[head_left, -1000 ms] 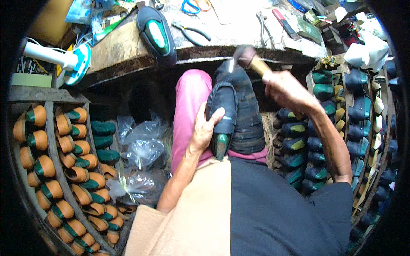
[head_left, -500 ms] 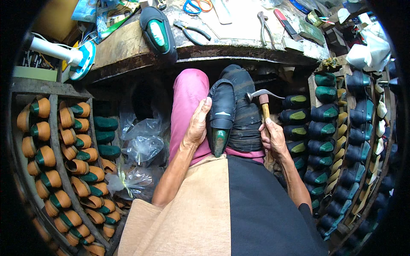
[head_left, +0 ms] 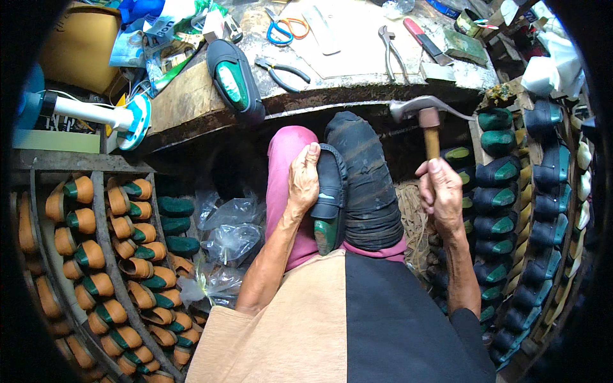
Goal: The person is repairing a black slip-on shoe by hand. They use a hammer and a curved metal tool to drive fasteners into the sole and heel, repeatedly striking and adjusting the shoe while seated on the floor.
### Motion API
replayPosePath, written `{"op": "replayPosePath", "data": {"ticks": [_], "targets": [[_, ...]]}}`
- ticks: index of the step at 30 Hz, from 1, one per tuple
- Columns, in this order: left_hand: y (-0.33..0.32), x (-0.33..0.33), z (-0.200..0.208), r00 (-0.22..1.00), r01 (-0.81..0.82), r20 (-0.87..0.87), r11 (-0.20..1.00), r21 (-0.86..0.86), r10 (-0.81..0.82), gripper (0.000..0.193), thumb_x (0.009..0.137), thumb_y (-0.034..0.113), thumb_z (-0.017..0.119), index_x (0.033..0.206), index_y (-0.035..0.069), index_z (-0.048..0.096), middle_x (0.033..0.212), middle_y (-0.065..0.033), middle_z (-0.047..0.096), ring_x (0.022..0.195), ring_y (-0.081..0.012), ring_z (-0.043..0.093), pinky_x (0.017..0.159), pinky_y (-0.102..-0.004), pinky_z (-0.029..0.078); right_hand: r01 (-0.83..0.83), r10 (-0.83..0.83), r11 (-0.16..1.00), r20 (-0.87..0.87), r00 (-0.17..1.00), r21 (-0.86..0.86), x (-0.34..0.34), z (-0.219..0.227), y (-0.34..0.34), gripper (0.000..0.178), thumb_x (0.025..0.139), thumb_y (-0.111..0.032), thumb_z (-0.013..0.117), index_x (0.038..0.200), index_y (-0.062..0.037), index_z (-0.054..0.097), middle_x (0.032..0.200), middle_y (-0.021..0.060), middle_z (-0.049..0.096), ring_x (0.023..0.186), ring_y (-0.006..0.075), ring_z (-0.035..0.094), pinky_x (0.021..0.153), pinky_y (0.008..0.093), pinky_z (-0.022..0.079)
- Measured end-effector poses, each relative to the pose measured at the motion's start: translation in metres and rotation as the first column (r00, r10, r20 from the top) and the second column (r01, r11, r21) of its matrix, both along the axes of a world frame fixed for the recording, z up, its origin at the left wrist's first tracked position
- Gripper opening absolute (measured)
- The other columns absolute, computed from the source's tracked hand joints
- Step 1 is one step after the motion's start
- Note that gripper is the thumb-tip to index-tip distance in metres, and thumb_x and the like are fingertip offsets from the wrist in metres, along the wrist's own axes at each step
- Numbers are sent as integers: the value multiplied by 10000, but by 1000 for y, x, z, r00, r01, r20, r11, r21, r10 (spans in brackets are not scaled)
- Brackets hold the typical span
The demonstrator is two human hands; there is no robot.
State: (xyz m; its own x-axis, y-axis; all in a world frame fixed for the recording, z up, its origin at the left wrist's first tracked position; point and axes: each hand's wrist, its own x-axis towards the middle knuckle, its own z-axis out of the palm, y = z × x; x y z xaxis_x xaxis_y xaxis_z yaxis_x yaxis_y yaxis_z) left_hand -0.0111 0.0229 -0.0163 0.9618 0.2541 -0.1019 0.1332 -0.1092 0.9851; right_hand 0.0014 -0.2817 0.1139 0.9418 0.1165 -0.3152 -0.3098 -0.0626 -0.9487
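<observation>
Between my thighs lies a black shoe [head_left: 328,198] with a green shoe last [head_left: 324,235] showing at its near end. My left hand [head_left: 302,180] is closed along the shoe's left side, and the shoe is tilted sideways against the leg. Off to the right, my right hand [head_left: 442,190] grips the wooden handle of a hammer [head_left: 432,142]. The hammer's metal head, with a long curved claw, is raised beyond the right knee, apart from the shoe. Another black shoe with a green last [head_left: 235,83] rests on the workbench's front edge.
On the workbench [head_left: 357,96] lie black-handled pliers [head_left: 284,73], scissors [head_left: 287,30], pincers [head_left: 391,54] and a red-handled tool [head_left: 426,38]. Racks of tan shoes [head_left: 96,282] stand at left, dark shoes [head_left: 498,195] at right. Clear plastic bags [head_left: 230,242] sit beside my left leg.
My right hand has lifted the hammer up and to the right, away from the shoe. The shoe has rolled onto its side under my left hand. The whole view has shifted slightly.
</observation>
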Motion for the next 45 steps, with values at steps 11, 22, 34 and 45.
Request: {"op": "replayPosePath", "data": {"ticks": [11, 22, 34, 45], "targets": [[6, -5, -8, 991, -40, -128, 998, -38, 35, 678, 1267, 534, 427, 980, -14, 705, 824, -57, 620, 809, -164, 514, 767, -402, 472, -117, 237, 909, 266, 935, -400, 15, -15, 48, 345, 1205, -275, 637, 991, -5, 639, 712, 39, 509, 625, 184, 512, 598, 402, 430], [3, 16, 2, 991, -16, -131, 996, -84, 5, 650, 1246, 585, 474, 892, 71, 659, 797, 55, 474, 764, -105, 423, 679, -366, 397, 91, -85, 981, 42, 995, -173, -81, -72, 54, 369, 1204, -318, 656, 995, -17, 606, 687, 30, 495, 639, 125, 458, 577, 371, 401], [18, 59, 123, 770, 559, -157, 534, 634, -619, 672, 1084, 529, 745, 1511, 14, 686, 1404, -255, 694, 1293, -418, 711, 1108, -445, 565, 68, -47, 987, -145, 988, 144, -100, -80, 5, 402, 1243, -413, 578, 1082, -47, 621, 645, -26, 489, 466, 56, 399, 425, 254, 328], [19, 34, 110, 768, 470, -81, 473, 745, -635, 848, 868, 518, 915, 1570, 111, 672, 1388, -135, 730, 1173, -377, 725, 1059, -478, 578, 53, -25, 994, 269, 963, -96, -62, -38, -11, 326, 1223, -343, 631, 1193, -23, 688, 684, -58, 501, 522, 43, 429, 475, 250, 339]]}}
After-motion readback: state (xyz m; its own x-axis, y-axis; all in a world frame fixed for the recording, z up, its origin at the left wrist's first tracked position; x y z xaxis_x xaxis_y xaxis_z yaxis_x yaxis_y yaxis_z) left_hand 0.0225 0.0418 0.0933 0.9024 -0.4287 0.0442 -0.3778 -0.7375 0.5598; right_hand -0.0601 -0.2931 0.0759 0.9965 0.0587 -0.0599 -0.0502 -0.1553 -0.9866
